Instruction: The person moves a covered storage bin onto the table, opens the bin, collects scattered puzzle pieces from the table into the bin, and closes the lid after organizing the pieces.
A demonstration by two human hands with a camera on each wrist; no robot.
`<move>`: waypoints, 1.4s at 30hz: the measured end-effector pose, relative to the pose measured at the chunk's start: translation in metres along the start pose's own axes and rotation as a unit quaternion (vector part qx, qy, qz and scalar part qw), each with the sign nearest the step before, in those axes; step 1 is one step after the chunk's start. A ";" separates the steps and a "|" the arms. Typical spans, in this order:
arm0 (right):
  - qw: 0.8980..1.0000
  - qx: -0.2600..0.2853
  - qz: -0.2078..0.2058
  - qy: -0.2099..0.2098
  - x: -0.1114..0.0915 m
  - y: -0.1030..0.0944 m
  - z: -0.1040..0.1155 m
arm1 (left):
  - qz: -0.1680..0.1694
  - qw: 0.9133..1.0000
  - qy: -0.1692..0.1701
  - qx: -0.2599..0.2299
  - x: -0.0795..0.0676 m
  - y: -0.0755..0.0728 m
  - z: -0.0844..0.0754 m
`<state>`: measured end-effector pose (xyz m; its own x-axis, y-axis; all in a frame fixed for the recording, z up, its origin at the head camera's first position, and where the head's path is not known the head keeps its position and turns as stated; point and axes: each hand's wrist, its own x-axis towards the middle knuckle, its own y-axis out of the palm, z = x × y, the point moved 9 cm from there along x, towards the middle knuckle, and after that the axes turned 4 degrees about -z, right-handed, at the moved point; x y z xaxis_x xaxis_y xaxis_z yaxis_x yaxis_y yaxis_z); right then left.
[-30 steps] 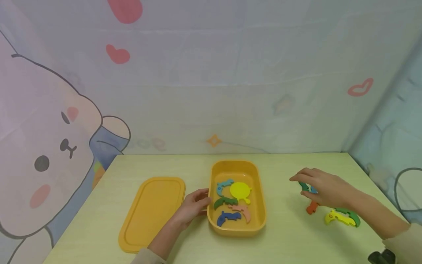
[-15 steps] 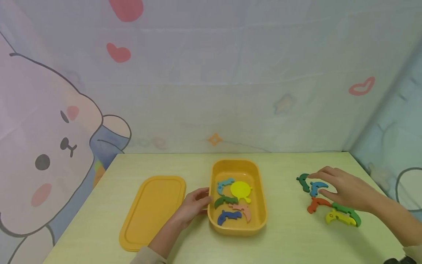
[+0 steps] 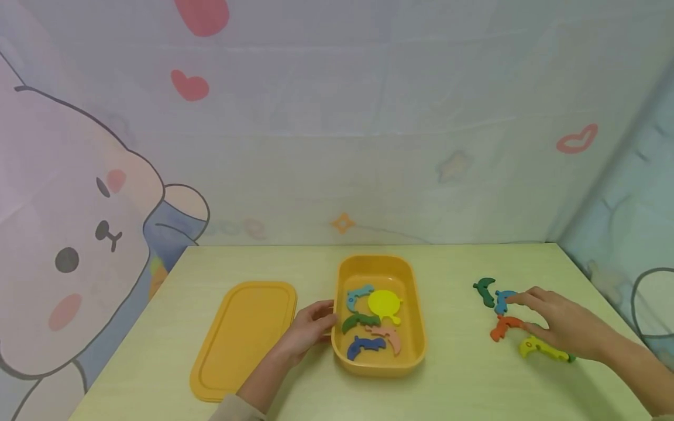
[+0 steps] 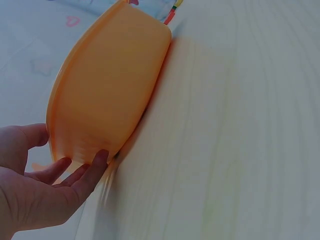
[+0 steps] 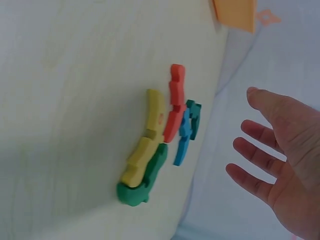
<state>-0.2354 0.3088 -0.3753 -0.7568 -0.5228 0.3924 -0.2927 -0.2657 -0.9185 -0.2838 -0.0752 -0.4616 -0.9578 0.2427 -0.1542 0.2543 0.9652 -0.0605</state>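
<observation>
My left hand [image 3: 308,327] rests against the outer left wall of a yellow plastic box [image 3: 375,264]. In the left wrist view its thumb and loosely bent fingertips touch the box side. Inside the box lie a round yellow piece [image 3: 384,304] and several animal-like pieces: light blue [image 3: 353,301], green [image 3: 360,321], pink [image 3: 392,338], dark blue [image 3: 364,345]. My right hand [image 3: 574,324], fingers spread and holding nothing, hovers over loose toy pieces on the right: dark green [image 3: 485,291], blue [image 3: 502,302], red [image 5: 174,102], yellow [image 5: 142,160] and green [image 5: 132,194].
A flat yellow lid [image 3: 247,339] lies on the pale wooden table [image 3: 447,380] to the left of the box. Behind the table hangs a printed cloth [image 3: 389,117] with hearts and a cartoon animal.
My right hand has moved right and toward the table's near side, from above the dark green and blue pieces to over the red, yellow and green ones. The left hand and box stay put.
</observation>
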 end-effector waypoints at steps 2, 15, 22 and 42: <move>1.000 0.002 0.002 0.002 -0.005 0.004 -0.001 | 0.000 1.000 -0.001 0.001 0.000 0.000 0.000; 0.996 0.027 0.071 0.035 -0.029 0.036 -0.017 | -0.001 1.000 -0.003 0.003 -0.001 0.000 -0.001; 0.991 0.031 0.115 0.063 -0.038 0.050 -0.022 | -0.002 1.000 -0.003 -0.002 0.001 0.000 0.000; 0.987 -0.007 0.126 0.097 -0.042 0.068 -0.031 | -0.008 1.000 -0.007 0.006 0.002 -0.002 0.002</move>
<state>-0.2418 0.3377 -0.4556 -0.9039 -0.4059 0.1351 -0.0871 -0.1347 -0.9871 -0.2856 -0.0769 -0.4639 -0.9596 0.2264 -0.1672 0.2414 0.9675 -0.0753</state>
